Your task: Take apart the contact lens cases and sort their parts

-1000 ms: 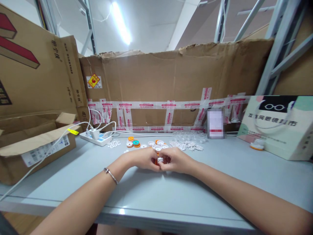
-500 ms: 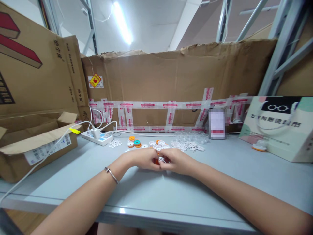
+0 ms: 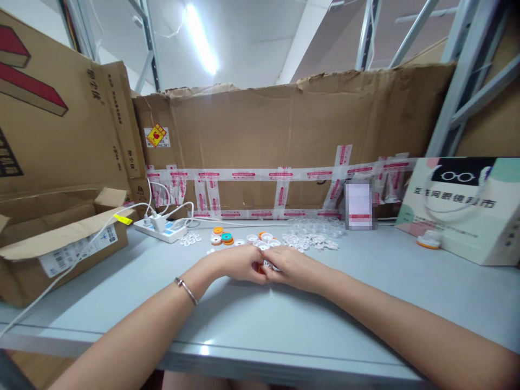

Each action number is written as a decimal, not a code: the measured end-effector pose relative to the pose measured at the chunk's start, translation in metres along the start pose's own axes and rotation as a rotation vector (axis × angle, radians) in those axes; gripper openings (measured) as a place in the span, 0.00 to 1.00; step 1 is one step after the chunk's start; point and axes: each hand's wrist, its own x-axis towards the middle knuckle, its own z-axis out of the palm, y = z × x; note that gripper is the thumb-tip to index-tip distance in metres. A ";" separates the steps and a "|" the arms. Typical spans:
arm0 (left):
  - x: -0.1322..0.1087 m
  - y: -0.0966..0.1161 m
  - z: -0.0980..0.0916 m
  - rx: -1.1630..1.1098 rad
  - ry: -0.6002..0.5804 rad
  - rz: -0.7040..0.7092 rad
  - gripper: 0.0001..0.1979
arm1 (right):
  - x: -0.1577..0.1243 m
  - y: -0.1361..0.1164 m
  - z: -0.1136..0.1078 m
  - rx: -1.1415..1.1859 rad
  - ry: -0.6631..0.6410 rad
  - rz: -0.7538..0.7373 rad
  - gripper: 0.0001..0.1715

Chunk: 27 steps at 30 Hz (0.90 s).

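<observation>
My left hand (image 3: 245, 264) and my right hand (image 3: 293, 266) meet above the grey table. Between their fingertips sits a small white slotted piece (image 3: 267, 264), pinched by my right fingers. An orange part (image 3: 255, 267) shows within the curled fingers of my left hand. Just behind the hands lie several white round rings (image 3: 266, 237), some with orange beneath. Further left are an orange disc (image 3: 218, 231) and a teal-topped disc (image 3: 227, 238). Small white pieces (image 3: 316, 242) are heaped at the right, with clear round cups (image 3: 320, 225) behind them.
A power strip (image 3: 166, 232) with white cables stands left, beside an open cardboard box (image 3: 24, 260). More small white pieces (image 3: 190, 239) lie near it. A phone-like screen (image 3: 359, 205) leans at the back right, near a paper bag (image 3: 459, 233). Large cardboard (image 3: 244, 135) walls the back.
The view has shifted slightly. My right fingers have closed in further over the small white piece, and less of it and the orange part shows. My left hand keeps nearly the same pose.
</observation>
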 end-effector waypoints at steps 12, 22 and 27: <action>0.001 0.007 0.000 -0.024 -0.006 -0.011 0.06 | 0.003 -0.008 -0.008 -0.067 -0.129 0.142 0.09; 0.002 0.004 0.003 -0.022 0.010 0.064 0.06 | 0.000 -0.006 -0.013 -0.041 -0.127 -0.019 0.08; 0.001 0.006 0.002 -0.020 -0.013 0.022 0.04 | 0.003 -0.005 -0.014 -0.025 -0.146 0.095 0.07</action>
